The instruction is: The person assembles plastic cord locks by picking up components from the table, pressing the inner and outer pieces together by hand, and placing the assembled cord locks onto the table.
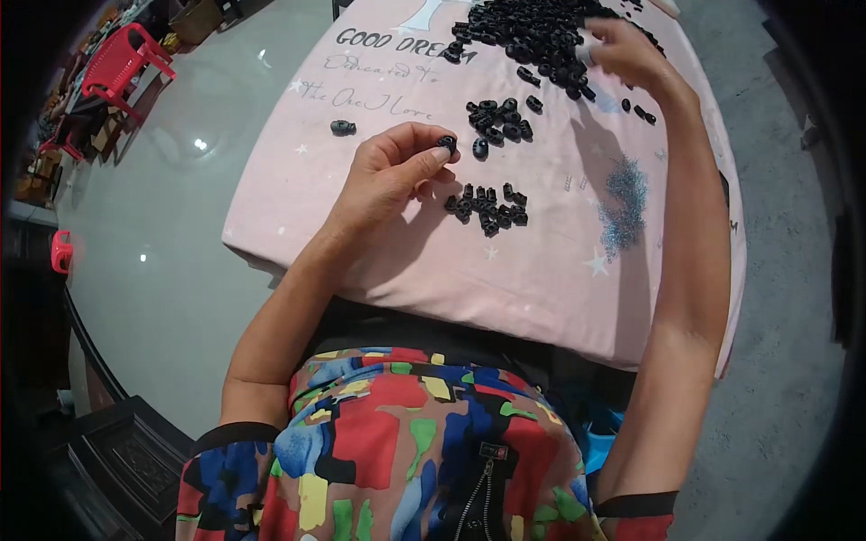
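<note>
Black part (446, 143) is pinched between thumb and fingers of left hand (390, 167). Right hand (624, 52), blurred, is at black pile (532, 36); grip cannot be determined.

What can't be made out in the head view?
Head view, right hand: blurred, grip unclear.
Head view, held black piece: partly covered by the left hand.
Head view, bluish bits: too small to tell singly.
Head view, large black pile: cut off by the top edge.

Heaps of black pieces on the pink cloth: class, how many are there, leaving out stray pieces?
3: a large heap at the far end, partly behind the right hand; a middle heap; and a near heap, lowest in view. The right arm could hide more.
</note>
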`<state>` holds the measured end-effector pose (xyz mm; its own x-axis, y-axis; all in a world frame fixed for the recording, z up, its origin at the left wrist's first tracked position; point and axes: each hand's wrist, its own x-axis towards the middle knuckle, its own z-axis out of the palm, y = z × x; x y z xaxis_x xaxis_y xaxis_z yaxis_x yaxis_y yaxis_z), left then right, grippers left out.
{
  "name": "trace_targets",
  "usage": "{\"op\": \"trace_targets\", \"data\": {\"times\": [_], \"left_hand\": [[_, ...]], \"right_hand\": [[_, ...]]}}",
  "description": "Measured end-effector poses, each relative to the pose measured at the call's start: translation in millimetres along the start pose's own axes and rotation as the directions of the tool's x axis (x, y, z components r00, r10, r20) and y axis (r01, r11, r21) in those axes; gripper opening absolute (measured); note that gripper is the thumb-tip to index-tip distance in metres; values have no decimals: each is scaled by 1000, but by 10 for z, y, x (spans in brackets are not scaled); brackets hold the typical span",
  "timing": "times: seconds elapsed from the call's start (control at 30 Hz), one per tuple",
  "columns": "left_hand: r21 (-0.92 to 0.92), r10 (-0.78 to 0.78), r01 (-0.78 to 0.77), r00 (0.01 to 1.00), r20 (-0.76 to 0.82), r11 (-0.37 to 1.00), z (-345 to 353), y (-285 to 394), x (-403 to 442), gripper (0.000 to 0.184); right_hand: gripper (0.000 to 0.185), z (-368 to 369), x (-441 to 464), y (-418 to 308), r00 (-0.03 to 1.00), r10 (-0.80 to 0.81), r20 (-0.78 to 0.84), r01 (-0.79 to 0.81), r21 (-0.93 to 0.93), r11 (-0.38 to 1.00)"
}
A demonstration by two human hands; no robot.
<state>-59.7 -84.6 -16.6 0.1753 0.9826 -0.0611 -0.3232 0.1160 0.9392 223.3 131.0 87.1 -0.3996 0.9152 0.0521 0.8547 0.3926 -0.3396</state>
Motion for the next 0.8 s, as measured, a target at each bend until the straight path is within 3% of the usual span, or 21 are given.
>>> {"op": "trace_targets", "data": {"times": [0.03, 0.07, 0.13, 0.2, 0.23, 0.27, 0.33, 0.43, 0.53, 0.57, 0.7, 0.8], "left_hand": [[6, -6, 6, 1000, 9, 1000, -12, -5, 8, 20], [27, -3, 3, 1000, 7, 1000, 0, 5, 2, 20], [62, 8, -7, 1000, -6, 998, 30, 30, -37, 20], [63, 38, -38, 999, 6, 997, 55, 30, -40, 19], [59, 51, -51, 999, 10, 997, 66, 22, -46, 19], [58, 54, -54, 998, 13, 997, 74, 18, -56, 18], [62, 59, -59, 998, 16, 996, 94, 30, -65, 17], [84, 45, -52, 996, 81, 995, 141, -4, -80, 17], [236, 121, -190, 953, 278, 953, 100, -42, -73, 20], [158, 21, -66, 963, 268, 985, 89, -17, -116, 15], [85, 29, -49, 975, 219, 995, 164, 50, -142, 15], [120, 40, -60, 986, 163, 991, 164, 44, -112, 15]], "right_hand": [[35, 80, 112, 122, 968, -140, -208, 155, 59, 986], [39, 108, 284, 267, 926, -246, -287, 284, 97, 954], [35, 109, 267, 187, 961, -271, -53, 272, 13, 962], [24, 179, -261, -479, 987, -132, 92, 130, 26, 991], [19, 319, -320, -444, 954, -287, 86, 287, 13, 958], [21, 339, -587, -660, 973, -222, 67, 217, 83, 973], [21, 430, -827, -700, 975, -206, 79, 208, -19, 978], [21, 583, -1004, -573, 981, -149, 125, 148, 22, 989], [22, 578, -1158, -453, 996, -70, 57, 56, 214, 975], [22, 592, -1212, -336, 998, -24, 50, 11, 253, 967], [19, 522, -1384, 18, 979, 151, 136, -198, 463, 864], [19, 508, -1447, -108, 978, 156, 142, -200, 390, 899]]}}
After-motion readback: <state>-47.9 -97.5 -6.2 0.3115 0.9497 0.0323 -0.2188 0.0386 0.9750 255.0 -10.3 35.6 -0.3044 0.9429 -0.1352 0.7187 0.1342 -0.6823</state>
